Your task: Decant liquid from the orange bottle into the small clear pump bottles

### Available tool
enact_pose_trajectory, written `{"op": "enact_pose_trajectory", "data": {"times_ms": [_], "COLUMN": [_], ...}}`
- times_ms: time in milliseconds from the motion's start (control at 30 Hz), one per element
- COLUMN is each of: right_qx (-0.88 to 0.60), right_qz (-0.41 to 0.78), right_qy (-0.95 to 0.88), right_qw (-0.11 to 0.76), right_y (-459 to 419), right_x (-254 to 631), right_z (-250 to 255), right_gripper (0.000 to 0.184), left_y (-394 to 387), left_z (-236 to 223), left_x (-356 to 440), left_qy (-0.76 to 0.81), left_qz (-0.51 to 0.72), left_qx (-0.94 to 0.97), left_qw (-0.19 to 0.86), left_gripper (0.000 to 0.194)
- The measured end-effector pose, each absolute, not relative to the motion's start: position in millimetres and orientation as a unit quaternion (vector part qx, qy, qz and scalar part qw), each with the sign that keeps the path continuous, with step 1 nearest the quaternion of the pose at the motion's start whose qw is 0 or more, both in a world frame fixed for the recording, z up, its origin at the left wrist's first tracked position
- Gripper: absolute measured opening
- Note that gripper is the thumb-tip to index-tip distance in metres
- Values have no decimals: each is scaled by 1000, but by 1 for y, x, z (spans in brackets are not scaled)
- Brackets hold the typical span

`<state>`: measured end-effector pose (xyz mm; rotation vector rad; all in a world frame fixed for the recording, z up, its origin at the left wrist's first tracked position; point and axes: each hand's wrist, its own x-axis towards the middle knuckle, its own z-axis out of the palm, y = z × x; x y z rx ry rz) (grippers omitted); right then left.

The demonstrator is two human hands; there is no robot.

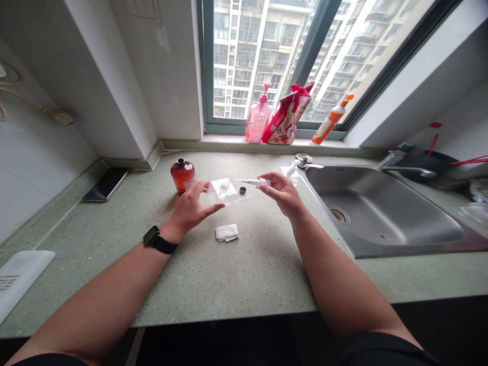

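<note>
My right hand (282, 192) grips a slim white tube (260, 182) with a long thin nozzle pointing left. The nozzle tip is just right of a white square block (221, 189) with a clear, domed piece (225, 186) on top. My left hand (192, 204) is at the block's left side, thumb and fingers apart; whether it touches the block I cannot tell. A clear plastic sheet (240, 198) seems to lie under the block. On it sits a small black cap (242, 190). An uncapped amber bottle (182, 175) stands behind my left hand, partly hidden by it.
A folded white tissue (226, 233) lies in front of the block. To the right is a steel sink (389, 208) with its faucet (414, 172). A phone (105, 184) rests at the left. A pink pump bottle (258, 119), red pouch (287, 117) and orange bottle (331, 122) line the windowsill.
</note>
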<state>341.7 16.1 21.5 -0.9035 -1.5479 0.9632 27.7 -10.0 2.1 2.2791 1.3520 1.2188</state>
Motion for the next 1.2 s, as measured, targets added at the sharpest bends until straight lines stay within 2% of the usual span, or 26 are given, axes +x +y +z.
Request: {"op": "enact_pose_trajectory", "data": {"times_ms": [367, 633, 733, 933, 1100, 1200], "right_qx": [-390, -350, -347, -343, -327, -311], "right_qz": [257, 330, 341, 360, 441, 507], "right_qy": [-751, -718, -704, -693, -662, -634], "right_qw": [466, 502, 517, 521, 510, 495], "right_y": [-2, -7, -9, -14, -14, -14], "right_x": [328, 305, 298, 292, 290, 289], "right_z": [39, 26, 21, 20, 21, 22], "right_gripper": [25, 30, 32, 48, 50, 53], "left_y": [-15, -24, -26, -28, -27, -25], "left_z": [9, 15, 16, 17, 20, 19], "left_x": [30, 39, 41, 43, 44, 44], "left_qy": [431, 408, 403, 398, 366, 352], "left_qz": [374, 382, 393, 408, 421, 412], "left_qx": [821, 829, 826, 814, 795, 769], "left_qw": [9, 19, 42, 115, 238, 340], "left_gripper": [74, 75, 74, 70, 55, 52]}}
